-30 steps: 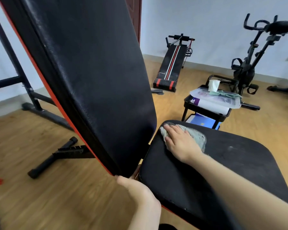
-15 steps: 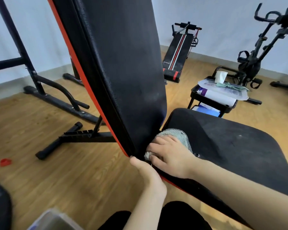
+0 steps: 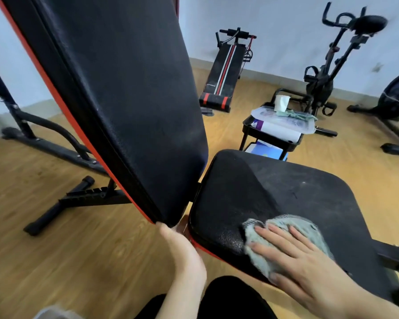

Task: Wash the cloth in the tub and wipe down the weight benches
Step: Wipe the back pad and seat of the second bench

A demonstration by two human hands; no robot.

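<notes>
Since half a second ago, the right hand [image 3: 293,261] and the cloth [image 3: 305,226] have slid out of the gap under the backrest [image 3: 124,88] onto the near edge of the seat [image 3: 274,187]. Its fingers lie straight and spread, pressing the grey-green cloth flat, and part of the cloth is hidden under the palm. The left hand [image 3: 182,252] touches the backrest's bottom corner with its thumb. Its fingers are hidden in the gap, so I cannot tell whether it grips. A pale object [image 3: 53,313] at the bottom edge is cut off and unclear. The seat partly hides a cart [image 3: 248,126] behind it.
</notes>
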